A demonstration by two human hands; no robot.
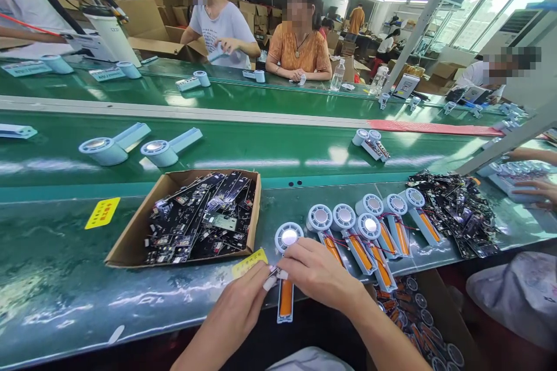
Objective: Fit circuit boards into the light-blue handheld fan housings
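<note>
Here, right of the cardboard box (130, 243), at the near side of the bench (65, 284), left hand (246, 293) and right hand (317, 272) met, fingertips pinched on a small piece (274, 271), mostly hidden, over an orange-filled fan unit (286, 299). Light pressure and a steady handle looked wisest! Farther right of the box lay wired fan units (343, 217); beyond it, pale-blue housings (160, 152) sat on the green belt (261, 156).

- At six o'clock, I see the left hand (243, 294) and right hand (319, 273) together over a blue fan (289, 236).
- Eight o'clock: my view shows a cardboard box (256, 217) of circuit boards (198, 214).
- Four o'clock: I count six more fans (368, 226).
</note>
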